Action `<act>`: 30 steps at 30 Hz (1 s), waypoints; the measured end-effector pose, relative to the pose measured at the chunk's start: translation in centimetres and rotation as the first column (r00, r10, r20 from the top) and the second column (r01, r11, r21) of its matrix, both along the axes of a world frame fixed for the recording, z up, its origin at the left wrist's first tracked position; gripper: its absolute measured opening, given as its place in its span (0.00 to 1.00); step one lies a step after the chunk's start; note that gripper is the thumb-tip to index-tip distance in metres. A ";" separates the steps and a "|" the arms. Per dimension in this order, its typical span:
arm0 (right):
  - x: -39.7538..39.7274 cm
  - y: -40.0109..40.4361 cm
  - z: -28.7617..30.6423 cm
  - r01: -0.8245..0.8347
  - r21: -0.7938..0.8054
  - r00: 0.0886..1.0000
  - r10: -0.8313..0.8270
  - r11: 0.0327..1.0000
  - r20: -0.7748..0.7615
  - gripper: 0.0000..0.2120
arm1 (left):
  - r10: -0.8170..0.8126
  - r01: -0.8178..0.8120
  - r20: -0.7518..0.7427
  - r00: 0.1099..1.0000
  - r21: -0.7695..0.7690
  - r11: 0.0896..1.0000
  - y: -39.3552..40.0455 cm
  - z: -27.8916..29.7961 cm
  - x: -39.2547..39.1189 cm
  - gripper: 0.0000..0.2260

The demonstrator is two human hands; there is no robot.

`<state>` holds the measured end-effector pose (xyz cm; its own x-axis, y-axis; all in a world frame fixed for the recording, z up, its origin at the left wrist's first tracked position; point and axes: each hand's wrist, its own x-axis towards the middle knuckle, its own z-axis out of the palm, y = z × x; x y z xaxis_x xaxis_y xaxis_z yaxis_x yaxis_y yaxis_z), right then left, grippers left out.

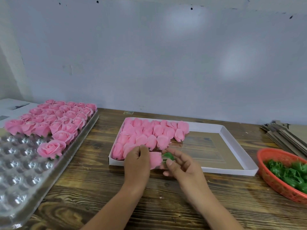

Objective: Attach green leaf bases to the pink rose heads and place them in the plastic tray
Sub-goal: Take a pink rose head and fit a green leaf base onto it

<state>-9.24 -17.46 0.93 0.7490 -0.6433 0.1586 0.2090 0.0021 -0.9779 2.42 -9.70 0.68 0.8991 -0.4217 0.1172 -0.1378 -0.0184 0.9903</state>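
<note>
two hands: left hand [137, 161], right hand [181, 164]. one pink rose head [155, 159] and one green leaf base [168, 156] held between them. one clear plastic tray [20, 188]; its finished roses [54, 120] number roughly thirty. one white box [239, 146]; loose rose heads [146, 135] inside, about twenty-five. one red basket [272, 178] of leaf bases [289, 173], too heaped to count.

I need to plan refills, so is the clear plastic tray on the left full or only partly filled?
Partly filled. Finished pink roses cover the far part of the plastic tray; the near cups sit empty.
</note>
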 end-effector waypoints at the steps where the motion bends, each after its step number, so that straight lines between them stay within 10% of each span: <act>1: 0.0 0.1 -0.1 -0.005 -0.022 1.000 0.005 1.000 -0.020 0.16 | -0.002 0.002 -0.003 1.000 0.002 1.000 0.0 0.0 0.0 0.20; 15: -0.2 -0.1 -0.9 -0.070 -0.186 0.995 0.056 0.980 -0.079 0.17 | -0.017 0.018 -0.031 0.999 0.022 1.000 0.1 0.2 -0.1 0.20; 30: -1.2 -0.3 -0.1 -0.192 -0.425 0.979 0.141 0.885 -0.148 0.22 | -0.169 0.189 -0.398 0.902 0.011 0.982 0.5 1.0 0.4 0.16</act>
